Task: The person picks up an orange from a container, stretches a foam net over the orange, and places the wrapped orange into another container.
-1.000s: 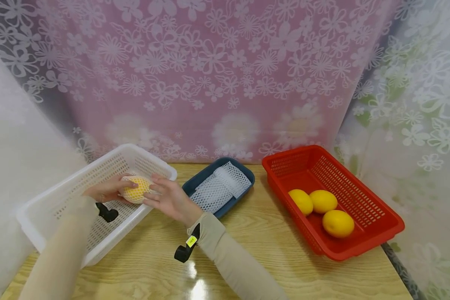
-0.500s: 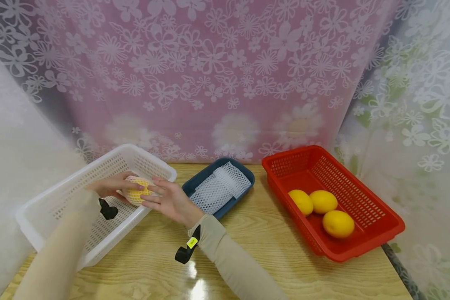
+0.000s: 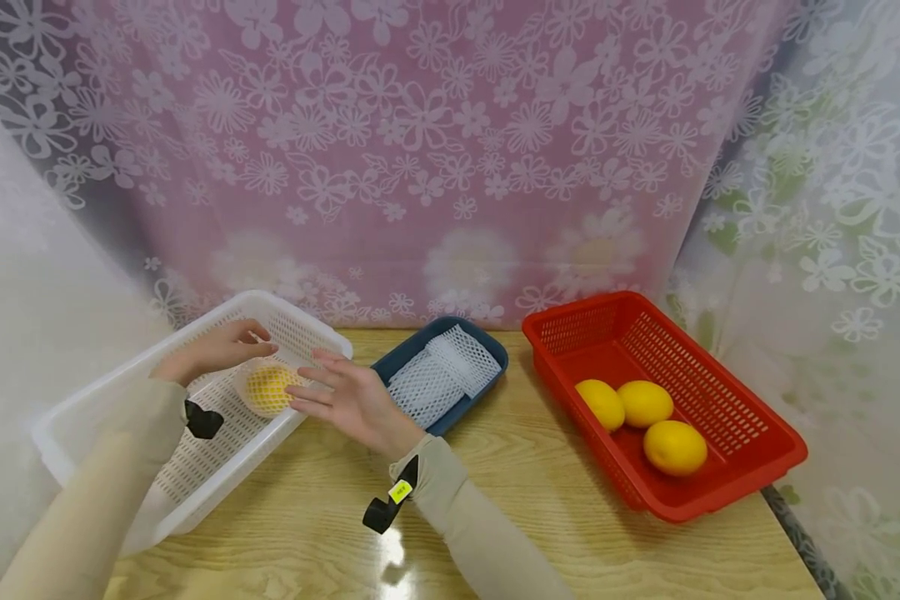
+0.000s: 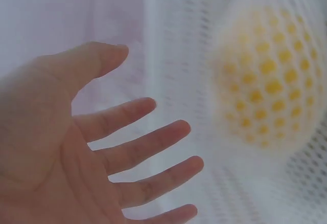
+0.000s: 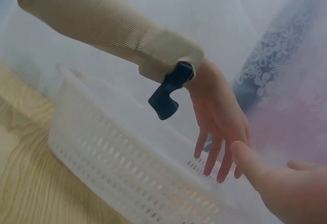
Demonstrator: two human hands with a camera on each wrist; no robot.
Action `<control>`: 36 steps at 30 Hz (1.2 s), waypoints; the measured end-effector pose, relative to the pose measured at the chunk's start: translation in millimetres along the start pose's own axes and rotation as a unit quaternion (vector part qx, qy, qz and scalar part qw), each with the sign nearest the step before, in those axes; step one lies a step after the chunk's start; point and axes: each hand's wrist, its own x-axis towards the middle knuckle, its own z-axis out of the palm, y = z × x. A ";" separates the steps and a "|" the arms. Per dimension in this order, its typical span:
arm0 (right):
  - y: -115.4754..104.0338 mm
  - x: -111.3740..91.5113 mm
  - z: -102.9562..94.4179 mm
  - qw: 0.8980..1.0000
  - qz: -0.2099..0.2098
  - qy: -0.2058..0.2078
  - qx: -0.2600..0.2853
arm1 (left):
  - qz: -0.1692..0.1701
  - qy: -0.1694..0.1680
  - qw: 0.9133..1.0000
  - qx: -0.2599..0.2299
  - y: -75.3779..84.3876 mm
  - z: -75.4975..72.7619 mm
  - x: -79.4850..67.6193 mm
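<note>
Yellow label [image 3: 401,491] is illegible; both hands [image 3: 221,346] [image 3: 360,404] spread loosely beside netted fruit [image 3: 267,390].

Found no readable wording, brand, number or sign in any view. Noted one small yellow label [image 3: 400,492] in the head view, between six and seven o'clock from centre, attached to the black wrist mount [image 3: 380,515] at the end of the right sleeve [image 3: 487,533]. Detected dark marks across the label, too small to decipher.
</note>
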 end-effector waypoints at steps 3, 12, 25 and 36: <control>-6.9 -9.9 1.7 1.000 -0.011 -0.006 -0.021 | 0.023 0.024 0.999 0.009 20.2 -6.0 -10.6; -35.9 -51.4 8.9 0.980 -0.029 0.012 -0.195 | 0.089 0.041 0.995 0.020 80.8 0.9 -47.9; -75.5 -97.8 2.6 0.931 -0.092 0.085 -0.343 | 0.156 0.056 0.986 0.004 141.8 58.1 -83.5; -126.0 -155.3 -23.4 0.874 -0.113 0.146 -0.449 | 0.203 0.008 0.977 -0.071 188.9 100.5 -56.2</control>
